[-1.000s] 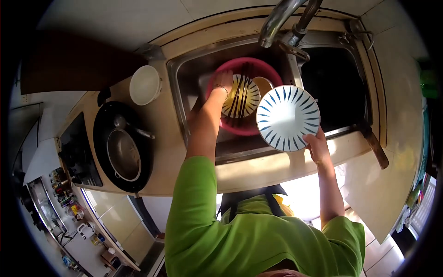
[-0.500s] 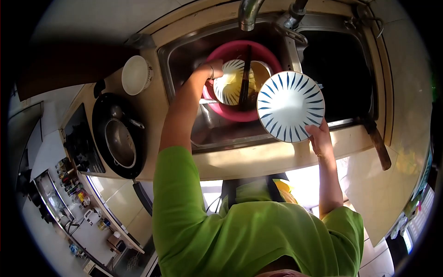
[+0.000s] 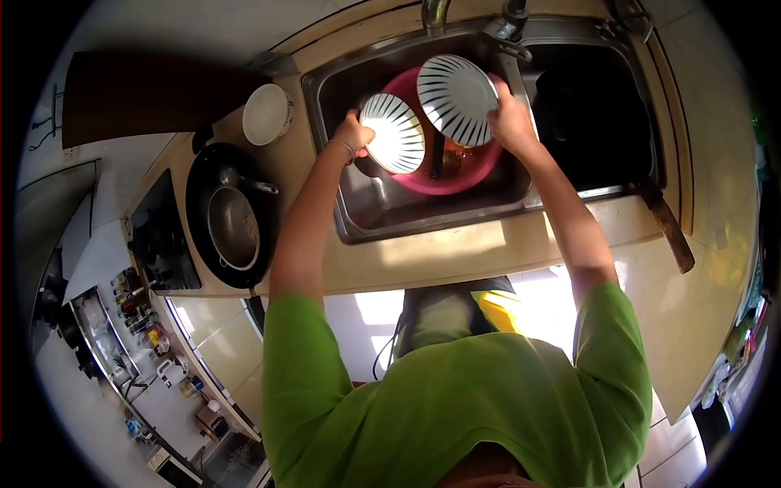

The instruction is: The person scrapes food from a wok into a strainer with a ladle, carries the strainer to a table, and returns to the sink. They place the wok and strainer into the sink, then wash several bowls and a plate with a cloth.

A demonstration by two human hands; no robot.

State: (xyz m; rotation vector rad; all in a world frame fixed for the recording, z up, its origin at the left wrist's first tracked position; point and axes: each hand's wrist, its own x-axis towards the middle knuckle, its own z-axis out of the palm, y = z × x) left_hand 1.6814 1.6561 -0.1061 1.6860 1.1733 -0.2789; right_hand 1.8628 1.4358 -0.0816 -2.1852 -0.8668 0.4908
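My left hand grips the left rim of a white plate with dark stripes, tilted above the left side of a pink basin. On the other side, my right hand pinches the right edge of a second striped plate, held tilted over the back of the basin. The two plates hang side by side, close together. The basin sits in the left bowl of a steel sink. Dark and orange-brown things show inside it between the plates, too shaded to make out.
Behind the sink rises a faucet. A white bowl stands on the counter at left, near a black wok holding a metal pan. A wooden handle juts over the counter's front edge at right.
My right hand has carried its plate left and back, from beside the basin to over it. My left hand has raised the other plate out of the basin. The camera view has shifted slightly.
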